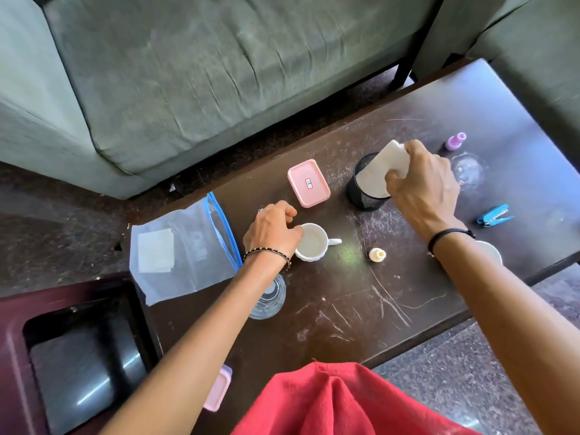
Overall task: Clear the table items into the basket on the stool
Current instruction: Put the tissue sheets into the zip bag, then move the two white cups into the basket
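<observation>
My left hand (272, 229) grips the rim of a white mug (312, 243) standing on the dark table (361, 309). My right hand (422, 180) holds a folded white paper (381, 171) that sticks out of a black mesh pen holder (361, 196). A black basket (81, 372) sits on the maroon stool (12, 356) at the lower left, beside the table. A pink lidded box (308, 183), a clear zip bag (182, 246), a drinking glass (270, 299), a small cream bottle (377, 255), a purple bottle (455, 141) and a blue stapler (494, 215) lie on the table.
A grey-green sofa (188, 73) runs along the table's far side. A second white cup (489, 251) shows behind my right forearm. Another pink-lidded box (218, 387) sits at the table's near left edge. A clear glass lid (467, 169) lies beyond my right hand.
</observation>
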